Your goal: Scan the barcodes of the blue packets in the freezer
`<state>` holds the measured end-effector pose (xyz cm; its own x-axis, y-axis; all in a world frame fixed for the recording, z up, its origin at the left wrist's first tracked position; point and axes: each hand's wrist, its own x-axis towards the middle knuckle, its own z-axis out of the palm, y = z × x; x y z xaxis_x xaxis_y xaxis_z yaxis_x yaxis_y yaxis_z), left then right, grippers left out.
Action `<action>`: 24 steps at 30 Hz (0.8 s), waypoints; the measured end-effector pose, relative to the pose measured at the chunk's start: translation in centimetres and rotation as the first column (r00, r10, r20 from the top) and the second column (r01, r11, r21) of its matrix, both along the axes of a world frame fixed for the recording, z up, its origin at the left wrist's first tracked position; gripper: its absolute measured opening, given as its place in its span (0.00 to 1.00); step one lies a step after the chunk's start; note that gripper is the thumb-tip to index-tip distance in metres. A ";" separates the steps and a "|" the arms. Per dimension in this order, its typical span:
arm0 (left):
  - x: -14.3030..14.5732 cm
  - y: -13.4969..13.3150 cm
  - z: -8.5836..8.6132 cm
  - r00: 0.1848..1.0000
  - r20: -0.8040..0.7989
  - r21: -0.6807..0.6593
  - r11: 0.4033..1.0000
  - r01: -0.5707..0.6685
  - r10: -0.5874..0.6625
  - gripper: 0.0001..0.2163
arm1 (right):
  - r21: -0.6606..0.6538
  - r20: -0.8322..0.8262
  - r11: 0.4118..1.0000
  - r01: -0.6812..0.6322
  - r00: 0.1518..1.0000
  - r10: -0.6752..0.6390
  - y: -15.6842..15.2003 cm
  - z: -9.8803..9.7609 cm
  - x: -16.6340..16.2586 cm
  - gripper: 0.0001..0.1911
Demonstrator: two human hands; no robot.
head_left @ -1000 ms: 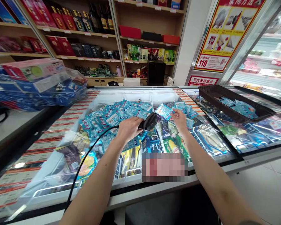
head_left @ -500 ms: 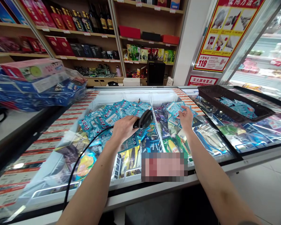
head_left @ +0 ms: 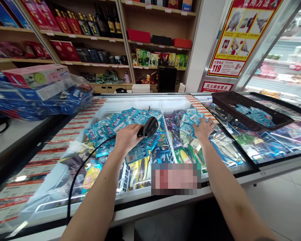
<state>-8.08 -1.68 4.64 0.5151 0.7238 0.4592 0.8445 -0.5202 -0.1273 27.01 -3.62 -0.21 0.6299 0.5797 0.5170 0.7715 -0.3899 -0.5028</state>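
My left hand (head_left: 126, 136) is closed round the grip of a black corded barcode scanner (head_left: 149, 127), held over a heap of blue packets (head_left: 120, 125) in the left compartment of an open chest freezer (head_left: 145, 100). My right hand (head_left: 203, 128) lies with fingers spread on a smaller pile of the same blue packets (head_left: 190, 119) in the compartment to the right of a white wire divider (head_left: 168, 140). Nothing is pinched in its fingers. The scanner's cable (head_left: 77, 177) runs down over the freezer's front edge.
A dark basket (head_left: 251, 112) holding more blue packets rests on the glass lid at the right. Wrapped boxes (head_left: 35, 90) are stacked on the counter at the left. Shelves of boxed goods (head_left: 90, 33) fill the back wall. A red and yellow poster (head_left: 238, 36) hangs behind the freezer.
My right hand carried a blue packet away from the scanner to the right pile and let it go, now resting flat there. My left hand drifted slightly left with the scanner.
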 end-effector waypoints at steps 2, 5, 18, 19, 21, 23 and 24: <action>-0.3 0.0 0.1 1.000 0.016 0.005 1.000 -0.019 0.019 0.15 | -0.006 0.053 1.000 -0.028 0.998 0.028 -0.1 0.0 -0.7 0.20; -0.6 0.0 0.2 0.998 0.048 0.024 0.999 -0.042 0.041 0.14 | 0.005 0.165 0.992 -0.128 0.978 0.125 -0.1 0.0 -2.1 0.17; -1.7 0.2 0.1 0.990 0.085 0.018 0.994 -0.111 0.109 0.14 | -0.210 0.099 0.257 -0.943 0.241 0.965 -1.0 1.3 -9.4 0.22; -1.7 0.2 0.2 0.990 0.089 0.017 0.993 -0.115 0.113 0.14 | -0.222 0.106 0.203 -0.954 0.183 0.977 -1.1 1.5 -9.9 0.23; -1.8 0.2 0.2 0.988 0.092 0.024 0.992 -0.127 0.125 0.14 | -0.263 0.126 0.131 -0.956 0.101 0.987 -1.2 1.6 -10.8 0.23; -1.9 0.1 0.2 0.986 0.090 0.034 0.989 -0.142 0.138 0.14 | -0.323 0.134 0.101 -0.941 0.060 0.989 -1.1 1.7 -11.3 0.23; -2.0 0.1 0.2 0.986 0.088 0.037 0.989 -0.146 0.143 0.14 | -0.351 0.129 0.094 -0.932 0.051 0.990 -1.0 1.8 -11.3 0.23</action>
<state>-10.06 -1.57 4.87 0.3642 0.7661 0.5295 0.9191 -0.3875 -0.0716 15.72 -4.63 1.55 -0.6939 0.6254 0.3569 0.5837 0.7787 -0.2298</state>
